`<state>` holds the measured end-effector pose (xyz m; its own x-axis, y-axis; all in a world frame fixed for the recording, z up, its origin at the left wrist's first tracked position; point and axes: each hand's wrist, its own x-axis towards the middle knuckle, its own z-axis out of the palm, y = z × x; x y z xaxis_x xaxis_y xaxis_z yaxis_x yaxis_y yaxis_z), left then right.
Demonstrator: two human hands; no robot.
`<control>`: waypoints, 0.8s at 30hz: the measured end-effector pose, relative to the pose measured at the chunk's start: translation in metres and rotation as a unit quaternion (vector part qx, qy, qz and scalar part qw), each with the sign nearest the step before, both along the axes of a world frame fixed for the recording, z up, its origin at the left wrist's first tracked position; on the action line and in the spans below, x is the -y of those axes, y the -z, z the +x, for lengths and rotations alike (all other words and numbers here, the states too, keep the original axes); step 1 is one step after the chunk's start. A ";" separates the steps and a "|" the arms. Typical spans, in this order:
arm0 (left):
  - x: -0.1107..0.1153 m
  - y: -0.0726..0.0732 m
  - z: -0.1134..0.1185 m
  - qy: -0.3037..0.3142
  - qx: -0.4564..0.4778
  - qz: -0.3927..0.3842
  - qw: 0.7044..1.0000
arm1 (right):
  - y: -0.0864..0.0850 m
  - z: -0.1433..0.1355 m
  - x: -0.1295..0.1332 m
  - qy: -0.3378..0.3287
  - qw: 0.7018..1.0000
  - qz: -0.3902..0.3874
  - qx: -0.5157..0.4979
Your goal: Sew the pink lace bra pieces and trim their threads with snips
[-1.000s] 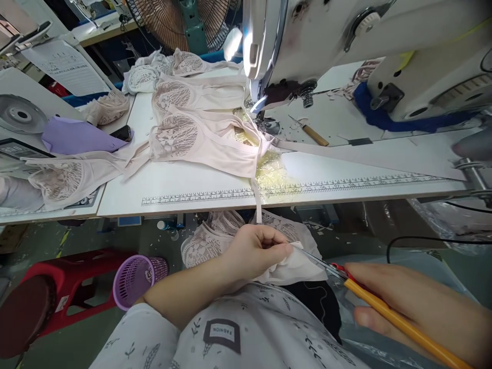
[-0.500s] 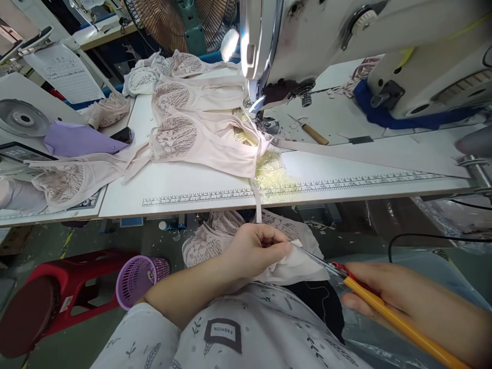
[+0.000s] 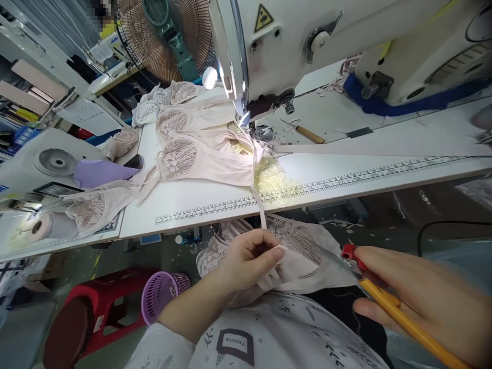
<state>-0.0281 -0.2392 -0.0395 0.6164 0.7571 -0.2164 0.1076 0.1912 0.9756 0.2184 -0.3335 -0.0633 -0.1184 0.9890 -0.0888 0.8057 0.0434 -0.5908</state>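
Observation:
My left hand (image 3: pixel 246 264) is closed, thumb against fingers, pinching the pale pink edge of a lace bra (image 3: pixel 298 238) over my lap. A narrow pale strap (image 3: pixel 260 209) runs from the table edge down to these fingers. To the right, my right hand (image 3: pixel 418 287) grips scissors (image 3: pixel 402 315) with orange and red handles. Their blades point left toward the bra fabric, a little apart from my left fingers; motion blur hides whether they touch it. Above, another pale pink bra (image 3: pixel 219 161) lies at the needle of the sewing machine (image 3: pixel 277 51).
The white table (image 3: pixel 142 205) carries a printed ruler (image 3: pixel 307 188) along its front edge. A wooden-handled pointed tool (image 3: pixel 309 134) lies behind the needle. More lace bras (image 3: pixel 172 122) lie at the left. On the floor stand a purple basket (image 3: pixel 154 297) and a red stool (image 3: pixel 103 302).
The scissors have drawn away to the right from my left fingers, and their blades are now blurred. My left hand keeps its pinch. The whole view has tilted and shifted.

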 end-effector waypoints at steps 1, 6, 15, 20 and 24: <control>0.000 0.000 -0.001 0.001 -0.004 0.006 1.000 | 0.003 -0.001 0.002 -0.017 1.000 0.009 0.002; -0.002 -0.001 -0.001 0.004 -0.009 -0.013 1.000 | 0.014 0.002 0.006 -0.043 0.997 0.054 0.033; -0.001 -0.001 0.011 0.006 -0.026 -0.121 0.992 | 0.013 0.011 0.005 -0.061 0.993 0.066 0.075; -0.001 -0.003 0.015 -0.001 -0.026 -0.125 0.992 | 0.013 0.010 0.006 -0.061 0.992 0.070 0.082; -0.002 -0.004 0.016 -0.003 -0.018 -0.121 0.992 | 0.013 0.010 0.008 -0.058 0.992 0.070 0.086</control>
